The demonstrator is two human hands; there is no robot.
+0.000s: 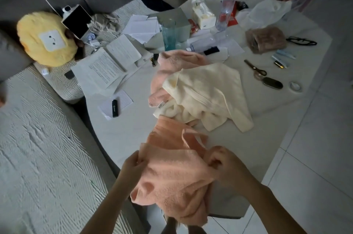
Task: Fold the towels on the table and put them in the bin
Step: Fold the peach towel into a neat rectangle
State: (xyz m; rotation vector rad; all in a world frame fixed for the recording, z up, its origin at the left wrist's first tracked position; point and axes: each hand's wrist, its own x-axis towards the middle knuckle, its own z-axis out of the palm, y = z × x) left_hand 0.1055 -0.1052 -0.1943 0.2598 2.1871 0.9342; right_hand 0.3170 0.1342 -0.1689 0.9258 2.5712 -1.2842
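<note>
At table edge, peach towel (172, 176) btwn both hands

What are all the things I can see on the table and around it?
Orange towel: 1, orange, near table edge, held by both hands.
Cream towel: 1, cream, table middle, lying on the pink towel.
Pink towel: 1, pink, under the cream one.
Scissors: 1, dark, right of towels.
Glasses: 1, black, far right.
Water bottle: 1, clear, far side.
Tissue pack: 1, white, beside bottle.
Tumbler: 1, teal, behind towels.
Lighter: 1, black, on paper.
Plush: 1, yellow, on sofa.
Left hand: 1, gripping towel.
Right hand: 1, gripping towel.
</note>
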